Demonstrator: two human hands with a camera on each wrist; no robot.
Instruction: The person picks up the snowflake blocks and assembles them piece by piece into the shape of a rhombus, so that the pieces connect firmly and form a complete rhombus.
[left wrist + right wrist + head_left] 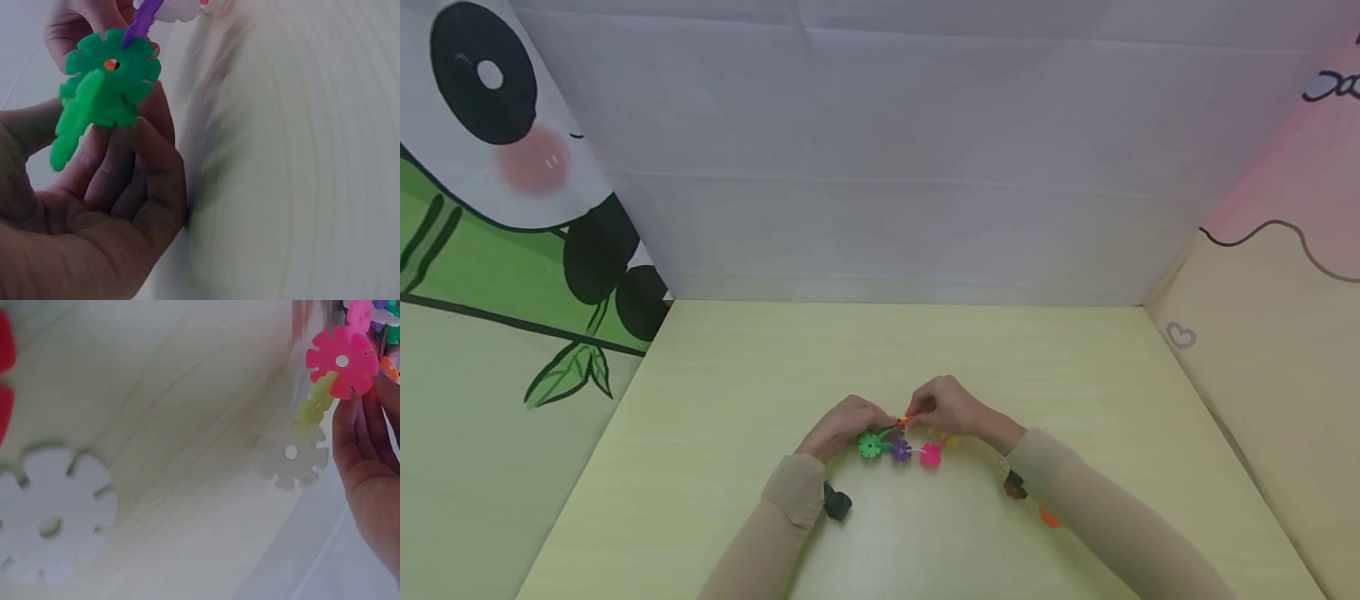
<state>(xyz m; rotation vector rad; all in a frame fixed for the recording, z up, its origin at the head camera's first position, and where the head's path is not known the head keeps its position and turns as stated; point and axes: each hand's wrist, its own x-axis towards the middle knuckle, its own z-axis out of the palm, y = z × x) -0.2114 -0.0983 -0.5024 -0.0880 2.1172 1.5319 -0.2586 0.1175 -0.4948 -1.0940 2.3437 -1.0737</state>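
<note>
A chain of interlocking plastic snowflake discs hangs between the hands, just above the table. It includes a green disc (870, 445), a purple disc (901, 451) and a pink disc (931, 454). My left hand (844, 427) grips the chain at its green end; in the left wrist view a darker green disc (140, 69) and a bright green disc (75, 122) partly cover its fingers. My right hand (953, 407) pinches an orange disc (905, 421) at the left fingertips. Yellow (317, 403) and whitish (309, 459) discs trail from the pink one.
On the pale table (760, 358), a loose white disc (81, 519) lies near the right wrist, with red pieces (5, 344) beside it. An orange piece (1049, 517) shows by the right sleeve. Printed panels stand at the sides, and a plain white panel (880, 233) rises behind.
</note>
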